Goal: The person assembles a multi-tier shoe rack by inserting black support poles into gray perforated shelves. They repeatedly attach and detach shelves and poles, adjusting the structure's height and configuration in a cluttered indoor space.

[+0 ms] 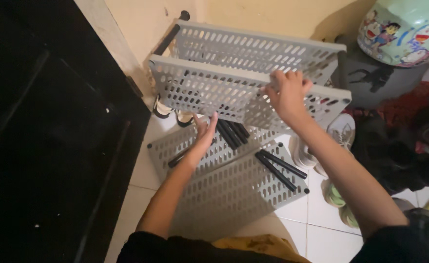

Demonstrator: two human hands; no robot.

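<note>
A grey perforated plastic rack stands against the wall, its front shelf panel tilted toward me and a second panel behind it. My right hand grips the upper edge of the front panel near its right end. My left hand reaches under that panel with fingers spread, holding nothing, beside several black tubes. Two more grey panels lie flat on the tiled floor, with two black tubes resting on them.
A dark door fills the left side. A pale green helmet with cartoon pictures sits at the top right. White shoes, green shoes and dark shoes crowd the floor on the right.
</note>
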